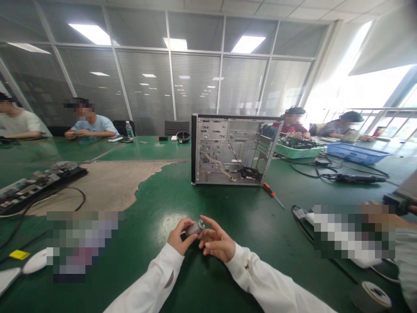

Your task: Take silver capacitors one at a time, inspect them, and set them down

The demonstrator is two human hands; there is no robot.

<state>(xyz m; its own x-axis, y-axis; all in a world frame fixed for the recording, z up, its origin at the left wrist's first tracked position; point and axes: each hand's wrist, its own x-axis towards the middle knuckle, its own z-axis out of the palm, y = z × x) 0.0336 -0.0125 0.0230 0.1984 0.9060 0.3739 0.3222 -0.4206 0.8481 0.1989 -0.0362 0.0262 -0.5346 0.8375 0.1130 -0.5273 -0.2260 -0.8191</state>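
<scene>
My left hand (181, 237) is closed around a small grey metal cylinder (194, 228), its end with dark openings turned up and to the right. Its exact kind is not clear. Close beside that end is my right hand (219, 243), fingers apart and index finger stretched out past the cylinder; whether a fingertip touches it I cannot tell. Both hands are just above the green table (163, 195). Beyond them stands an open computer case (228, 150), with loose cables and a black fan inside. An orange-handled screwdriver (269, 190) lies at its lower right corner.
At left are a power strip (42, 182) with black cables and a white computer mouse (35, 261). Green (301, 151) and blue (358, 153) baskets stand at the back right. A co-worker's hand (378, 217) is at right, near a roll (373, 295). Several people sit across the table.
</scene>
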